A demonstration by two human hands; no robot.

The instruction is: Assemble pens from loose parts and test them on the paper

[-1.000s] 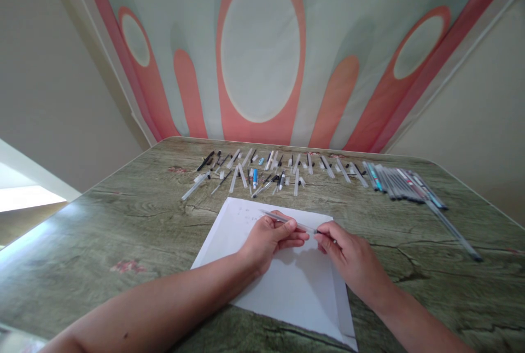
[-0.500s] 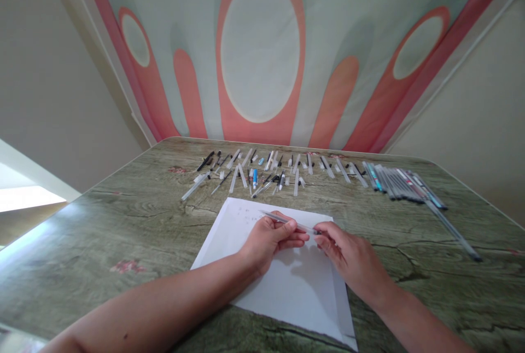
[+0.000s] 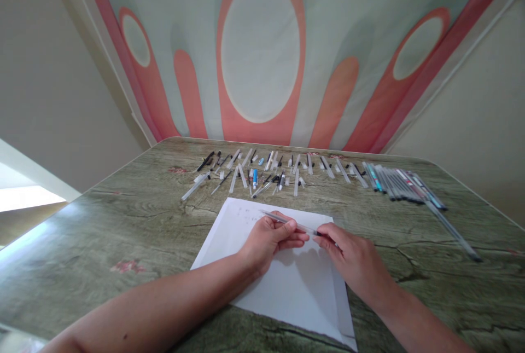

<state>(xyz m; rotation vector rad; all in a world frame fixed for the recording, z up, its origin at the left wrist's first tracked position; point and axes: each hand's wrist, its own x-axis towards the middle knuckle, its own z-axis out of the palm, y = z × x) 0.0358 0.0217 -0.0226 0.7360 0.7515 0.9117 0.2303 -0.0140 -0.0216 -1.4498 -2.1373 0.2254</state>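
Observation:
A clear-barrelled pen [image 3: 304, 228] slants across both hands above a white sheet of paper [image 3: 295, 293]. My left hand [image 3: 276, 235] pinches its barrel between thumb and fingers, with the pale tip end pointing up and left. At the dark end of the pen, my right hand [image 3: 344, 249] has its thumb and index finger closed on the tip of the barrel. Small faint handwriting shows on the upper left of the paper. Whether the dark end is a separate plug or part of the barrel I cannot tell.
Beyond the paper, loose pen parts [image 3: 255, 179], with barrels, caps and refills, lie in rows on the wood-patterned table [image 3: 123, 221]. A group of pens [image 3: 396, 182] lies side by side at the right, and one pen [image 3: 453, 231] angles towards me. A patterned wall covering stands behind.
My right hand has shifted very slightly at the dark end of the pen. The left hand and the other things look the same.

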